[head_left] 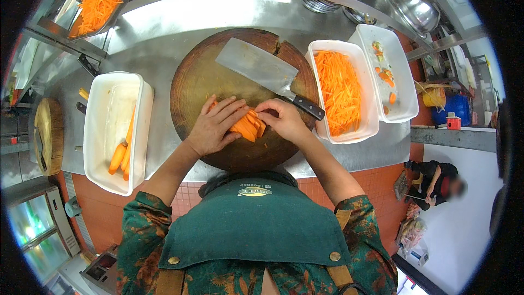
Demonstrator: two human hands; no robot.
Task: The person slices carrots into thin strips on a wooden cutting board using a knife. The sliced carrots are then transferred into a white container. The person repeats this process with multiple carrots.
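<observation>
A bunch of orange carrot slices (pixel 248 127) lies fanned out on the near part of a round wooden chopping board (pixel 199 76). My left hand (pixel 216 123) is laid over the slices and holds them against the board, its fingers close together. At their right end, the fingers of my right hand (pixel 284 120) are bent in a pinch on the slices; the fingertips are partly hidden. Beyond both hands a cleaver (pixel 259 65) rests flat on the board. Its black handle points toward the near right, and neither hand touches it.
On the left, a white tub (pixel 143 131) holds a few whole carrots (pixel 117 158). Right of the board are a tub of shredded carrot (pixel 338 93) and another tub (pixel 401 65) with scraps. More shreds (pixel 106 0) fill a tray at upper left. A person (pixel 434 183) sits far right.
</observation>
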